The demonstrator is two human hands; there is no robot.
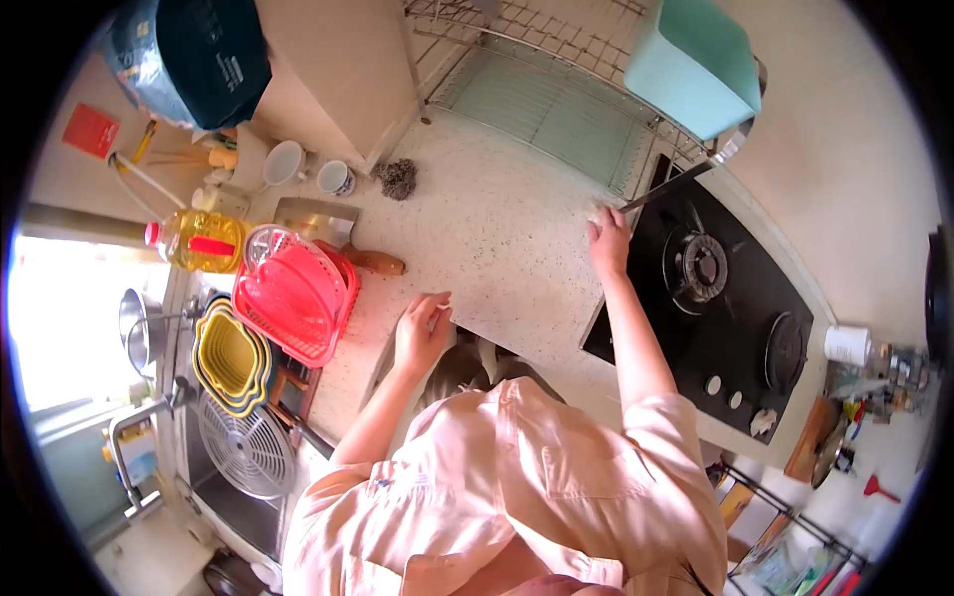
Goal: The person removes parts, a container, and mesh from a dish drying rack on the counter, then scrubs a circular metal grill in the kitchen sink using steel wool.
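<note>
My right hand [608, 243] reaches over the counter [487, 228] beside the left edge of the black gas stove [701, 268]. Its fingers are bent together, with a small whitish bit at the tips that I cannot make out. Close to those fingertips lies the end of a dark metal bar [666, 189] that runs up to the rack. Over the front edge of the counter, my left hand [422, 333] hangs with loosely bent fingers, slightly apart, holding nothing. Nearest to it are a cleaver with a wooden handle [373, 261] and a red plastic basket [316, 338].
At the back stands a wire rack [537, 50] with a light-green bin [696, 65]. A scouring pad [397, 179], a patterned cup [336, 179] and an oil bottle [199, 241] stand left. Yellow nested baskets [234, 353] and a grey strainer [248, 447] sit by the sink [234, 512].
</note>
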